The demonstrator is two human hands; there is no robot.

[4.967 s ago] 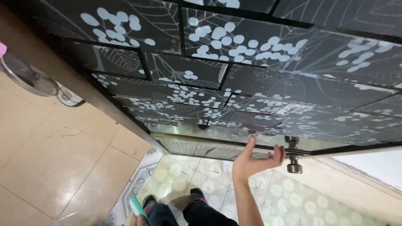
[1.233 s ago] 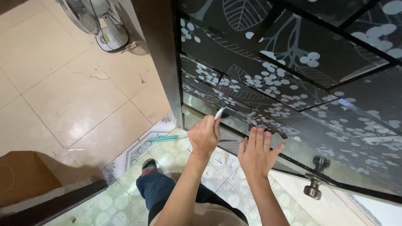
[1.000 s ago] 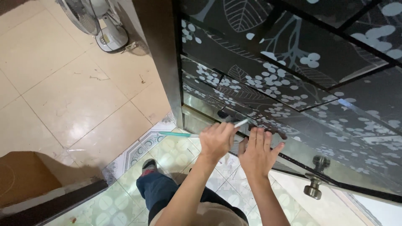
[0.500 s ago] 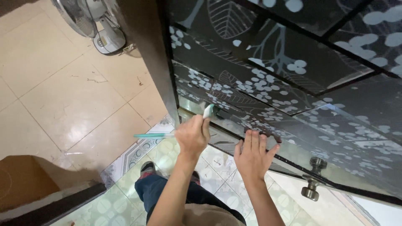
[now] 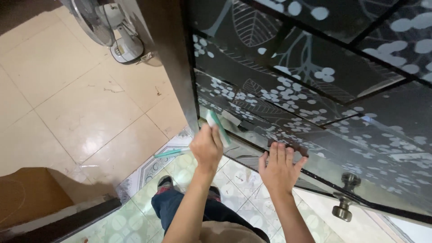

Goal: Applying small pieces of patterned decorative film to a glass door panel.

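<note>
Head view, left hand: you are gripping a white and teal scraper (image 5: 218, 126) in your left hand (image 5: 207, 146), fingers curled round it, its edge meeting the lower pane of the glass door (image 5: 288, 103).
Right hand: your right hand (image 5: 278, 165) is pressing flat, fingers together, on the bottom rail.
Progress: you are working the lowest strip near the dark frame (image 5: 173, 63); how much is cleaned, you cannot tell.
Room: door knob (image 5: 344, 209) is sitting just right of you; a teal tool (image 5: 170, 153) is lying on the tiled floor (image 5: 81, 112); a fan (image 5: 114, 31) is standing well apart.
</note>
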